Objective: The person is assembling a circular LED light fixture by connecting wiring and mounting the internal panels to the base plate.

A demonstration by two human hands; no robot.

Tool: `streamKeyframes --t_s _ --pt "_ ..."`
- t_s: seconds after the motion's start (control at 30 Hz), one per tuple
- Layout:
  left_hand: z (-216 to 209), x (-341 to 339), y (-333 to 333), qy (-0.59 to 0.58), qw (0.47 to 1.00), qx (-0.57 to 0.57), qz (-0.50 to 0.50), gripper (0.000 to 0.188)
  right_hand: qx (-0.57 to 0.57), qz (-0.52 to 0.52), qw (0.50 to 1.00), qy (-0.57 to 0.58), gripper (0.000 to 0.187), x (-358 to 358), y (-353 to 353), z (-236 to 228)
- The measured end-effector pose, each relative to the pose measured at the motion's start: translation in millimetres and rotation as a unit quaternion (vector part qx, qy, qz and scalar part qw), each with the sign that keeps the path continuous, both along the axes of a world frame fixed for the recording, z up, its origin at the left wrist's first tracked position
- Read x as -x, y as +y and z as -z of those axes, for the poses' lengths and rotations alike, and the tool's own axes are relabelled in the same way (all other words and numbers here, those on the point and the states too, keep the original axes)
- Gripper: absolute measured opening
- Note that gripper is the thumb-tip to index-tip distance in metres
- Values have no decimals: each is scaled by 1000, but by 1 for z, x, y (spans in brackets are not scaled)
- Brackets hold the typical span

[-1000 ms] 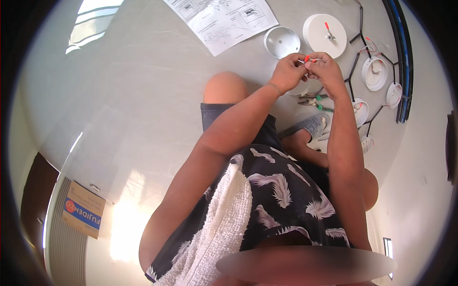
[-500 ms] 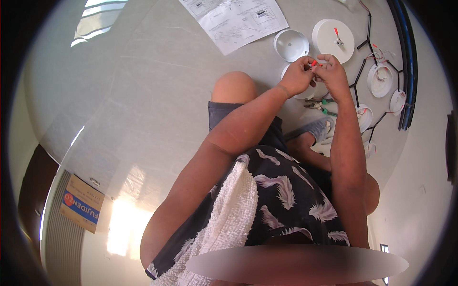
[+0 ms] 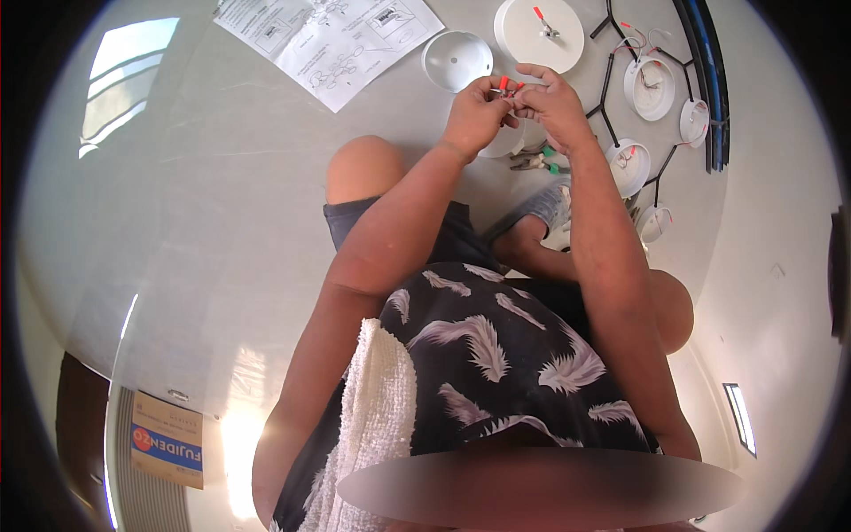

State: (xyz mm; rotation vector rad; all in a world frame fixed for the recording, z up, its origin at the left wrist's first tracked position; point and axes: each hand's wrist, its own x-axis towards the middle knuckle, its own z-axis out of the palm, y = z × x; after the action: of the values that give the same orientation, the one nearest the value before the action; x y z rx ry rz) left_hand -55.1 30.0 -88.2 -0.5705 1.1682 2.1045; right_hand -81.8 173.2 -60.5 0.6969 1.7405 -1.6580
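Observation:
My left hand (image 3: 479, 117) and my right hand (image 3: 553, 108) meet in front of me, both with pinched fingers. Between the fingertips are small wire ends with red sleeves (image 3: 503, 82); one points up and another sticks out toward my right hand. The index finger of my right hand is stretched out above the pinch. Partly hidden under the hands lies a white round cup (image 3: 503, 144). Just beyond them are a white bowl-shaped cover (image 3: 456, 60) and a white round base (image 3: 560, 55), which bears metal hardware and a red-sleeved wire.
Pliers with green handles (image 3: 551, 167) lie by my right wrist. To the right spreads a black branched frame (image 3: 606, 97) with several white cups (image 3: 649, 89) holding wires, beside black tubing (image 3: 705, 80). A printed instruction sheet (image 3: 328, 44) lies far left. A cardboard box (image 3: 168, 439) stands lower left.
The view has swung, so the floor things and hands appear farther left and higher. My hands stay together at the red-sleeved wires, with a slight shift of the fingers.

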Motion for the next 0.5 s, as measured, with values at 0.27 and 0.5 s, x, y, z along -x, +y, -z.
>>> streamKeyframes --t_s 0.27,0.5 --pt "-1 0 -2 -7 1000 14 -5 22 23 39 999 -13 45 1 -2 0" --pt "3 -1 0 11 998 55 11 18 17 45 998 -44 22 2 7 7"
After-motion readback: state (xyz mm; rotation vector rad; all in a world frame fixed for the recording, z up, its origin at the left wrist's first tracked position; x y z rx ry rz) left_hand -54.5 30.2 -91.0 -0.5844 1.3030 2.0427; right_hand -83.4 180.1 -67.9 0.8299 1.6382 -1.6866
